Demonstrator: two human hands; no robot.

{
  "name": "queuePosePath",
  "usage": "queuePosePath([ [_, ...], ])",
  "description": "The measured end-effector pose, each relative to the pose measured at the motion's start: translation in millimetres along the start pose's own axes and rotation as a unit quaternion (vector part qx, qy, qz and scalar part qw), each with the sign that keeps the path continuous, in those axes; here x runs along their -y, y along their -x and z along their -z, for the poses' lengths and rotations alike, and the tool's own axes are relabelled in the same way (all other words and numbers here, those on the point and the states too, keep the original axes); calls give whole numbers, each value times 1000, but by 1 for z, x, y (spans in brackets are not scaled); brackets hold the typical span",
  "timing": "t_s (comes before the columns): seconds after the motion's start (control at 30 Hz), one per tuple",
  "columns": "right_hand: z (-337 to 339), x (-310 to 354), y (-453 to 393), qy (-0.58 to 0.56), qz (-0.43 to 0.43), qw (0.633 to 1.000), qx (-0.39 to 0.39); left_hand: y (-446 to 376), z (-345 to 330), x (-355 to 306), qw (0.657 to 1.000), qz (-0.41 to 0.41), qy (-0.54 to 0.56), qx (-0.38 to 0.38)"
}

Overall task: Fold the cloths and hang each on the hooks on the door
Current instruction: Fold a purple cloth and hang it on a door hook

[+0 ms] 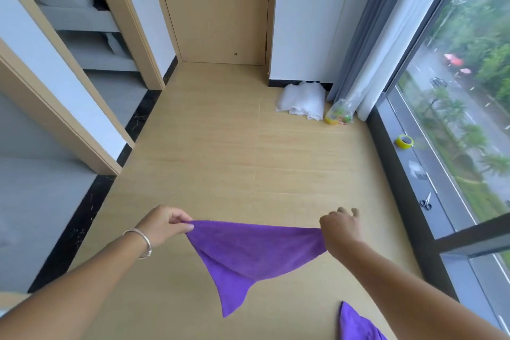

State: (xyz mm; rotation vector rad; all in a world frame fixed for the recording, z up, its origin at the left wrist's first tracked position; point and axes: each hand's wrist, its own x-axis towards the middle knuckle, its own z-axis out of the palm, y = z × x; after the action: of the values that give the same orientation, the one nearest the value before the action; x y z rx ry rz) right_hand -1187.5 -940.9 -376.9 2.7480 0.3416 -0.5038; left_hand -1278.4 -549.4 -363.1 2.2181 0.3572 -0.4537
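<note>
**Purple cloth stretched between two hands above the floor**

Cloth (248, 251), purple, hangs in mid-air w/ its top edge pulled taut betw. both hands; the rest droops to a point below, doubled over on itself. Left hand (165, 225) pinches the left corner betw. thumb and fingers, grip closed tight on the fabric; a silver bangle (143, 240) sits on that wrist. Right hand (340, 226) grips the right corner, fingers curled round it, back of hand toward the camera. A second purple cloth (358, 324) shows at the bottom edge, partly hidden by the right forearm. Door (218, 8) stands shut at the far end of the wood floor (220, 146), well apart from the hands; hooks not visible. By the far wall: white bundle (302, 101) and a clear bag (340, 113) just beside it. On the window sill (408, 174): yellow tape roll (404, 141), scissors (426, 201).
</note>
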Motion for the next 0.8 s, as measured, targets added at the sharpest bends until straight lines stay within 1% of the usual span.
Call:
queuePosePath([
  [0.07, -18, 1, -14, -4, -2, 1000, -6, -19, -17, 17, 1000, 12, -5, 14],
  [0.13, -34, 6, -31, -1, -6, 1000, 0, -47, -34, 27, 999, 18, -36, -8],
  [0.2, -47, 14, -55, -1, -2, 1000, 1, -74, -49, 31, 993, 27, -105, -46],
  [0.27, -55, 19, -76, -2, 1, 1000, 10, -99, -62, 31, 975, 18, -213, -63],
  [0.3, -59, 20, -85, -3, 3, 1000, 9, -110, -66, 32, 966, 11, -250, -69],
  [0.37, -64, 20, -102, 1, 4, 1000, -4, -129, -72, 34, 955, 5, -280, -95],
  [0.47, -61, 12, -118, -15, -1, 999, -33, -147, -73, 31, 950, -11, -270, -155],
  [0.6, -43, -6, -124, -101, -5, 991, -91, -150, -59, 11, 951, -24, -217, -218],
  [0.7, -30, -18, -116, -200, -32, 970, -135, -141, -44, -3, 948, -51, -194, -249],
  [0.8, -26, -25, -103, -228, -26, 961, -156, -125, -38, -9, 945, -79, -191, -254],
])
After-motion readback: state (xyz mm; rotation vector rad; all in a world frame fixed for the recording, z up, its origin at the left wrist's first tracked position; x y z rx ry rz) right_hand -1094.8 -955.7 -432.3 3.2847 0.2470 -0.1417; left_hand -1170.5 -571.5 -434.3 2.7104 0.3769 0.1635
